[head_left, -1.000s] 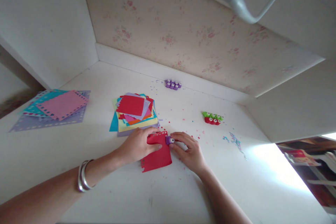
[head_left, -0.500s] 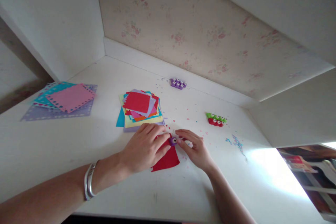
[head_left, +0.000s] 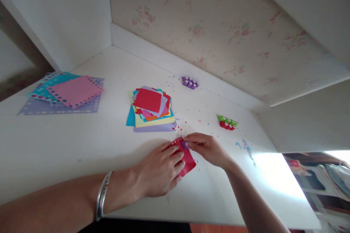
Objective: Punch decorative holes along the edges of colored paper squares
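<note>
A sheet of red paper (head_left: 189, 163) lies on the white table with a row of small holes along its upper edge. My left hand (head_left: 161, 169) rests flat on it, fingers spread, covering its left part. At the paper's upper right edge sits a small purple craft punch (head_left: 184, 145). My right hand (head_left: 206, 148) pinches this punch between thumb and fingers, which partly hide it.
Behind my left hand lies a stack of coloured paper (head_left: 154, 127). Hole-edged sheets (head_left: 75, 91) are piled at the far left. Purple punches (head_left: 190, 82) stand by the wall, green and red ones (head_left: 228, 123) to the right. Paper bits (head_left: 246, 147) are scattered about.
The red paper has turned and its holed edge now shows. My left hand has shifted lower over the sheet. My right hand's fingers now cover more of the punch.
</note>
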`<state>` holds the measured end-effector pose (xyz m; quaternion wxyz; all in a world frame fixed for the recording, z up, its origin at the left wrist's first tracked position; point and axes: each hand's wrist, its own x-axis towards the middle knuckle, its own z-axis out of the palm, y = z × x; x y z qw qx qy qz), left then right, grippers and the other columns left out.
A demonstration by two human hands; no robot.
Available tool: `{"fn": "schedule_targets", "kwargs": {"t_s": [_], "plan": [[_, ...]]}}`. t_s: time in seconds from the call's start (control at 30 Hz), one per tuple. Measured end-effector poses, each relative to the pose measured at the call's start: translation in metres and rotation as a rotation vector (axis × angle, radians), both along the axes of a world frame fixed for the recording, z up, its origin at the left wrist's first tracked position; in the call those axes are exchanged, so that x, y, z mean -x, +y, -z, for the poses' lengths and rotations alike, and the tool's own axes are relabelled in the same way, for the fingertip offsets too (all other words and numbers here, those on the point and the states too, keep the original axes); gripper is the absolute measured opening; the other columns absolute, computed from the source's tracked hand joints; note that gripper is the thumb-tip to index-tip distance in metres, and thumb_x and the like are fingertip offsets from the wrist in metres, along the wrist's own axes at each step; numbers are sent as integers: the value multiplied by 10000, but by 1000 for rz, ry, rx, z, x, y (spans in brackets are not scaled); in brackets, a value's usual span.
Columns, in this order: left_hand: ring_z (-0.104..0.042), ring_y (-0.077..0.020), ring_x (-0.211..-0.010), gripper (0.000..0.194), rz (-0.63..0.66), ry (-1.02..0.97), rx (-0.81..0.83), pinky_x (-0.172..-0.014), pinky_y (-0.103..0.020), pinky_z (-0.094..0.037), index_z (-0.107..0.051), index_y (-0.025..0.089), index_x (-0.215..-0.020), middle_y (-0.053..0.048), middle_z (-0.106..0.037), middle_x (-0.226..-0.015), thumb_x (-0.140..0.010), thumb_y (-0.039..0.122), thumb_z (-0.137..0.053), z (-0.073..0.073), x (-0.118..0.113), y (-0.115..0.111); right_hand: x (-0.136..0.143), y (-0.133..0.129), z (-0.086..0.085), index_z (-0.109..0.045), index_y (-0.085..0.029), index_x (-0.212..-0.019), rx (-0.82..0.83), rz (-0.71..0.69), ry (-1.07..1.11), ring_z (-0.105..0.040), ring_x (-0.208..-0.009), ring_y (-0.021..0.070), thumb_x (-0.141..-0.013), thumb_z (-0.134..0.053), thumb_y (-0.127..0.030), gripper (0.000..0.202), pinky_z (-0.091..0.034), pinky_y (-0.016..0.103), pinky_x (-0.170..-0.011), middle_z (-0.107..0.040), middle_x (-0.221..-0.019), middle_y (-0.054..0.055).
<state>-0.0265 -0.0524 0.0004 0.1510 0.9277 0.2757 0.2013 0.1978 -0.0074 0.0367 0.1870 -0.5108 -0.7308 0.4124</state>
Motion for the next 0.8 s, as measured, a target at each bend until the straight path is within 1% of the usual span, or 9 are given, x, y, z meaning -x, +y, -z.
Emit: {"fn": "schedule_targets", "kwargs": {"t_s": [0.1,0.23,0.4,0.53,0.67,0.8], "plan": [[-493,-295,-1256,360,1,-3,-6,-1110,-453,-296,-625,164,-1184,-109,-595,-1314,-941,375,-462,2,1,-1,-1,2,-4,-751,-277,-993,24,-14,-10,-697,-928,189,-873,-634,-351,182,-597,330,-815,-725,-1052,35],[-485,-300,-1263,367,4,4,-23,-1118,-459,-280,-629,156,-1184,-113,-596,-1314,-931,370,-470,4,1,-2,-2,4,-10,-748,-268,-986,74,-19,-46,-694,-912,189,-864,-640,-363,188,-593,326,-800,-726,-1027,35],[-472,-300,-1270,386,18,27,-52,-1117,-471,-264,-613,140,-1203,-116,-596,-1308,-937,369,-451,6,0,-2,-1,9,-15,-742,-262,-980,166,11,-119,-689,-898,181,-827,-679,-387,207,-571,327,-835,-735,-1004,22],[-489,-278,-1249,366,14,14,-56,-1117,-446,-259,-625,134,-1169,-113,-621,-1267,-932,367,-471,5,-1,-2,-1,14,-16,-748,-275,-968,205,25,-152,-684,-916,194,-811,-684,-387,203,-554,351,-866,-736,-1007,18],[-490,-273,-1247,365,9,3,-51,-1112,-441,-262,-620,142,-1181,-109,-626,-1262,-924,363,-488,3,-1,-2,1,15,-18,-755,-281,-944,232,51,-199,-679,-930,198,-795,-693,-384,192,-534,348,-877,-739,-1007,12],[-485,-275,-1251,363,19,2,-35,-1114,-447,-262,-620,149,-1183,-104,-625,-1268,-923,363,-486,3,-1,-2,3,20,-21,-753,-264,-932,329,60,-206,-683,-923,198,-770,-719,-385,205,-523,323,-853,-749,-972,15]]}}
